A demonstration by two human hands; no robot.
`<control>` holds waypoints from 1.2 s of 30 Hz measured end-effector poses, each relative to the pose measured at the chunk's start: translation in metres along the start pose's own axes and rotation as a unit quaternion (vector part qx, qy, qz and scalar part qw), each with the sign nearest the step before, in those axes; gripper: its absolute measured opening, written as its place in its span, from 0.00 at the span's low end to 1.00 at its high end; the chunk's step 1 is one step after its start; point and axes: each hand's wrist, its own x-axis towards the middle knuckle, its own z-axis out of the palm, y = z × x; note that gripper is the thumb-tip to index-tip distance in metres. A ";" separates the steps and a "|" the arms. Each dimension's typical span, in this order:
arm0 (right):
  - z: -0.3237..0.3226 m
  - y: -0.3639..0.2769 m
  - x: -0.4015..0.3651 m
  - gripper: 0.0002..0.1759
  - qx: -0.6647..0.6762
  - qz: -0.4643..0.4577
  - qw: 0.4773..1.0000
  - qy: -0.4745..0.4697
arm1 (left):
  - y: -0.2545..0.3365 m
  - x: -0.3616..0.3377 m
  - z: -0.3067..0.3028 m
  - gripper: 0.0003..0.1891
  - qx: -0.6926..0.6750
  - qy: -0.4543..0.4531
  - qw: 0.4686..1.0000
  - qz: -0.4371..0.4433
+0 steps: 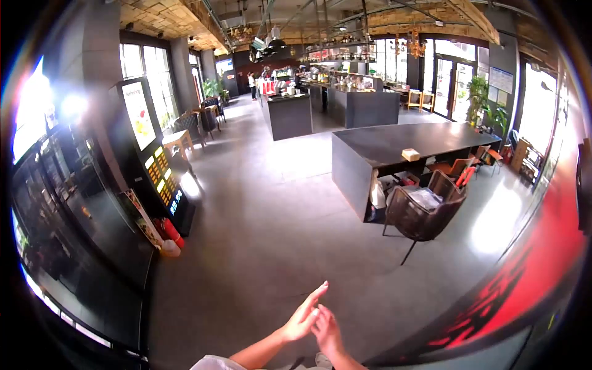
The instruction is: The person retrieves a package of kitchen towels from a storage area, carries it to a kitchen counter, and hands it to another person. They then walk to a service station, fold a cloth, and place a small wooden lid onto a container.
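Note:
Low in the view, my left hand (303,317) reaches up from a pale sleeve, palm turned to the right, fingers stretched out and nothing in it. Just to its right is my right hand (327,330), with its fingers extended upward and its fingertips at or very near the palm side of my left hand. No object shows between them. Both hands are over the grey floor (246,277), well short of the furniture.
A dark table (407,145) bears a small box (410,155). A brown chair (425,209) stands before it. Red fire extinguishers (173,233) stand by the left wall. Counters (291,117) are farther back, with a standing person (252,85) beyond.

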 end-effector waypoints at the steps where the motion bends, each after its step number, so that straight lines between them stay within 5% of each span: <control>1: 0.004 0.010 0.035 0.39 -0.008 0.006 0.995 -0.099 | -0.001 0.018 -0.014 0.33 0.041 0.000 0.999 0.026; 3: 0.039 -0.003 0.072 0.42 0.022 0.013 0.988 -0.151 | -0.025 0.046 -0.036 0.34 0.179 0.024 0.981 0.075; 6: 0.075 -0.024 0.151 0.45 0.037 0.113 0.984 -0.132 | -0.074 0.071 -0.085 0.35 0.339 0.031 0.940 0.020; 7: 0.083 -0.021 0.183 0.44 0.034 0.082 0.987 -0.132 | -0.085 0.079 -0.107 0.35 0.371 0.030 0.928 -0.001; 13: 0.173 -0.009 0.366 0.42 -0.093 -0.099 0.981 -0.142 | -0.127 0.169 -0.250 0.38 0.237 0.133 0.962 0.030; 15: 0.204 0.016 0.406 0.39 -0.057 -0.048 0.981 -0.179 | -0.129 0.213 -0.325 0.39 0.216 0.198 0.956 -0.023; 17: 0.238 0.028 0.451 0.38 -0.135 -0.127 0.955 -0.231 | -0.117 0.261 -0.395 0.38 0.155 0.238 0.959 0.020; 19: 0.255 0.018 0.516 0.39 -0.163 -0.163 0.959 -0.166 | -0.139 0.300 -0.425 0.39 0.068 0.202 0.977 0.031; 23: 0.282 -0.015 0.621 0.37 -0.102 -0.135 0.985 -0.026 | -0.166 0.354 -0.460 0.36 0.142 0.084 0.985 0.053; 26: 0.295 0.013 0.681 0.35 -0.119 -0.192 0.971 -0.077 | -0.237 0.399 -0.531 0.33 0.205 0.032 0.978 0.012; 30: 0.275 0.052 0.816 0.34 -0.007 -0.137 0.984 -0.113 | -0.329 0.491 -0.635 0.31 0.118 0.059 0.980 -0.151; 33: 0.285 0.038 0.920 0.34 0.013 -0.072 0.997 -0.018 | -0.416 0.518 -0.695 0.32 0.222 0.004 0.975 -0.008; 34: 0.297 0.019 0.954 0.35 -0.015 -0.070 0.997 0.004 | -0.390 0.538 -0.707 0.33 0.171 -0.002 0.979 -0.111; 36: 0.318 0.002 1.026 0.35 -0.030 -0.077 0.996 0.033 | -0.354 0.573 -0.746 0.33 0.109 -0.049 0.989 -0.087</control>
